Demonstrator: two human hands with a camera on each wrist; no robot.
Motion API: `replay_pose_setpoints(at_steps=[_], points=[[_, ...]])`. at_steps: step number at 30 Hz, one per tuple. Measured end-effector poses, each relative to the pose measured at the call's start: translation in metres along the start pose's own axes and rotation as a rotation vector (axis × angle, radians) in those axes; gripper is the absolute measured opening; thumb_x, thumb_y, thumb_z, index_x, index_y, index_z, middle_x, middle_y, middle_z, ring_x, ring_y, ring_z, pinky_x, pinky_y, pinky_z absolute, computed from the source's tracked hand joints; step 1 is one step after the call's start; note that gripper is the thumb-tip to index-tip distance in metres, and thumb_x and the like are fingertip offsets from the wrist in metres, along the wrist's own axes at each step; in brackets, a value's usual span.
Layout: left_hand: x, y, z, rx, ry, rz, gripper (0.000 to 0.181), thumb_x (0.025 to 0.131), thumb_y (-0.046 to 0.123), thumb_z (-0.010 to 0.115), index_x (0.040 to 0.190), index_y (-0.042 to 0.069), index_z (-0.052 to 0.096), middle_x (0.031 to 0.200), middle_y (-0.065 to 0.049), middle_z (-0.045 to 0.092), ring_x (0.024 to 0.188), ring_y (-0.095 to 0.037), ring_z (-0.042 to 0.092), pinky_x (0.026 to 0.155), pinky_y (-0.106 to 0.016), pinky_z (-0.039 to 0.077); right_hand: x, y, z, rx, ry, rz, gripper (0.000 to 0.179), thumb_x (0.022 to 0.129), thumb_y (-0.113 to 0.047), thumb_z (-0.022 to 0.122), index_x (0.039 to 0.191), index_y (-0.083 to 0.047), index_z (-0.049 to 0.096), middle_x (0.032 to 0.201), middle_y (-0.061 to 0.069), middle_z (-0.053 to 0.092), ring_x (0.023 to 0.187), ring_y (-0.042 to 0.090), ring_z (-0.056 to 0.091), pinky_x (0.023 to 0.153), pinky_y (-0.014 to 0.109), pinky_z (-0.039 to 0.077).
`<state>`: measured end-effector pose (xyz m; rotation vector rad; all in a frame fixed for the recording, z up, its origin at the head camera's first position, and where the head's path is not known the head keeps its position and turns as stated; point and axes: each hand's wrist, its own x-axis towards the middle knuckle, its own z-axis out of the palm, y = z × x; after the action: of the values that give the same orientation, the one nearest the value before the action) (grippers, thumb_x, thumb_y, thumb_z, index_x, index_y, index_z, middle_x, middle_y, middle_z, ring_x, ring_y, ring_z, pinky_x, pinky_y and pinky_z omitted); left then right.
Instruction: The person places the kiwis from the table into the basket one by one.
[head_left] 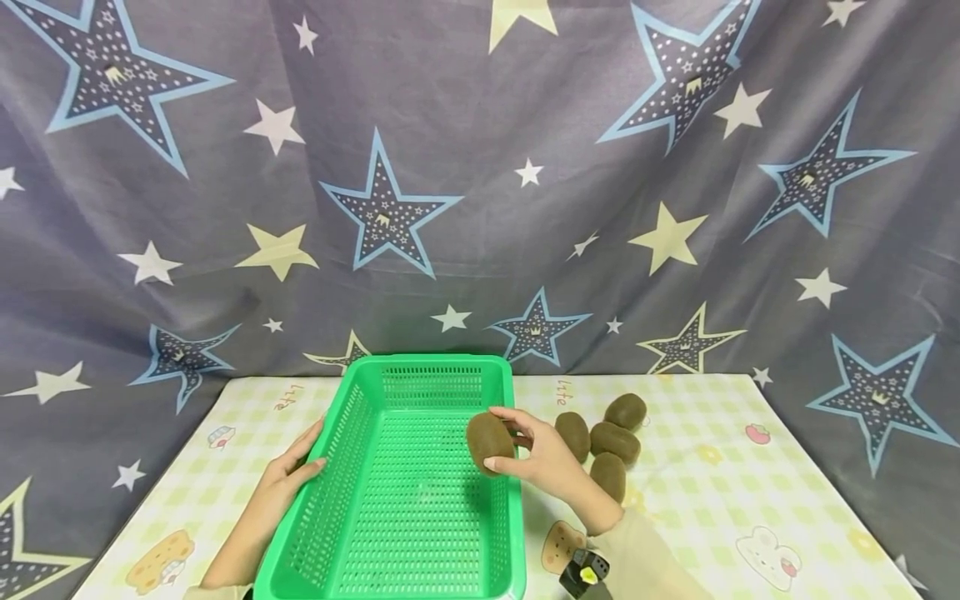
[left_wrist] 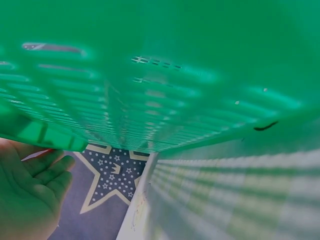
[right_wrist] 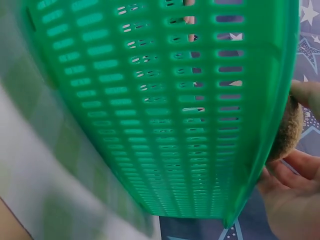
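Observation:
My right hand [head_left: 546, 458] pinches a brown kiwi [head_left: 489, 442] between thumb and fingers, over the right side of a green plastic basket [head_left: 517, 533]. In the right wrist view, the kiwi [right_wrist: 289, 131] shows past the basket's rim, partly hidden by its wall [right_wrist: 260, 65]. Along the basket's left rim lies my left hand [head_left: 281, 479], its fingers extended and touching the outer side. The left wrist view shows that hand [left_wrist: 32, 187] with relaxed fingers beside the green wall [left_wrist: 150, 30]. The basket's slotted floor shows no fruit.
Several more kiwis [head_left: 615, 444] lie grouped on the checked tablecloth [head_left: 697, 517], right of the basket. A grey star-patterned curtain [head_left: 480, 167] hangs behind the table's far edge. A small black device [head_left: 585, 572] is worn at the right wrist.

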<state>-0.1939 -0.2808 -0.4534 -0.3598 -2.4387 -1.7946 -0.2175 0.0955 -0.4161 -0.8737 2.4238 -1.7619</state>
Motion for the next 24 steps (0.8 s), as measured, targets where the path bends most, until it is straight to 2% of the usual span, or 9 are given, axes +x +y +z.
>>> replay_pose_setpoints(at_steps=[2,5,7,10,12,14,17,21,24], points=[[0.0,0.0,0.0,0.0,0.002,-0.004,0.057,0.097,0.014,0.05,0.147,0.0,0.026,0.156,-0.01,0.02,0.122,0.018,0.024,0.093,-0.002,0.025,-0.001,-0.01,0.001,-0.031,0.012,-0.006,0.061,0.081,-0.011,0.074,0.135,0.0,0.047,0.126,0.015,0.057,0.112,0.028,0.055,0.095,0.036,0.045],[-0.001,0.0,0.0,-0.003,0.003,-0.009,0.057,0.097,0.014,0.05,0.147,0.0,0.026,0.156,-0.012,0.019,0.121,0.019,0.025,0.092,-0.002,0.026,-0.002,-0.026,0.002,-0.066,0.018,0.007,0.06,0.081,-0.008,0.073,0.134,0.004,0.047,0.125,0.018,0.057,0.11,0.031,0.056,0.094,0.041,0.046],[-0.001,0.001,0.0,-0.006,0.004,-0.012,0.057,0.098,0.014,0.05,0.147,0.0,0.026,0.154,-0.023,0.016,0.121,0.019,0.025,0.092,-0.003,0.027,-0.001,-0.026,0.003,-0.077,0.024,0.035,0.061,0.081,-0.008,0.072,0.135,0.004,0.046,0.126,0.019,0.056,0.11,0.033,0.056,0.093,0.044,0.046],[0.0,0.0,0.0,-0.008,0.002,0.004,0.056,0.098,0.014,0.049,0.147,0.0,0.027,0.155,-0.016,0.019,0.123,0.018,0.025,0.093,-0.003,0.026,0.001,-0.015,0.005,-0.086,0.033,0.076,0.061,0.082,-0.013,0.072,0.137,-0.001,0.046,0.13,0.016,0.054,0.111,0.034,0.056,0.091,0.046,0.046],[0.0,0.0,0.0,-0.008,0.001,0.014,0.056,0.098,0.013,0.049,0.147,0.0,0.027,0.155,-0.004,0.023,0.124,0.017,0.025,0.093,-0.003,0.026,0.003,-0.006,0.005,-0.084,0.033,0.092,0.062,0.083,-0.016,0.073,0.138,-0.005,0.046,0.133,0.015,0.053,0.112,0.034,0.056,0.09,0.046,0.047],[-0.001,0.0,0.0,-0.009,0.0,0.021,0.056,0.098,0.013,0.049,0.147,0.0,0.027,0.152,0.008,0.026,0.124,0.017,0.025,0.094,-0.003,0.026,0.003,-0.003,0.006,-0.086,0.028,0.089,0.062,0.083,-0.019,0.073,0.138,-0.007,0.047,0.133,0.012,0.052,0.113,0.031,0.056,0.09,0.044,0.047],[-0.001,-0.001,0.0,-0.015,0.0,0.016,0.056,0.098,0.014,0.049,0.147,0.001,0.027,0.147,0.018,0.028,0.123,0.018,0.025,0.093,-0.003,0.026,0.004,0.001,0.006,-0.081,0.027,0.047,0.058,0.084,-0.018,0.072,0.135,-0.004,0.049,0.129,0.013,0.054,0.112,0.029,0.055,0.093,0.042,0.046],[0.0,-0.001,0.001,-0.02,0.0,0.017,0.056,0.098,0.013,0.049,0.147,0.0,0.027,0.153,0.007,0.026,0.124,0.017,0.025,0.093,-0.003,0.026,0.005,0.003,0.005,-0.079,0.047,-0.008,0.051,0.084,-0.012,0.071,0.13,0.0,0.053,0.12,0.013,0.058,0.109,0.028,0.055,0.096,0.04,0.044],[0.0,-0.001,0.001,-0.02,0.001,0.013,0.056,0.098,0.013,0.049,0.147,0.0,0.027,0.153,0.007,0.026,0.123,0.018,0.025,0.093,-0.003,0.026,0.003,0.004,0.004,-0.074,0.05,-0.023,0.05,0.084,-0.01,0.07,0.129,0.001,0.053,0.119,0.014,0.059,0.108,0.027,0.056,0.096,0.037,0.044]])
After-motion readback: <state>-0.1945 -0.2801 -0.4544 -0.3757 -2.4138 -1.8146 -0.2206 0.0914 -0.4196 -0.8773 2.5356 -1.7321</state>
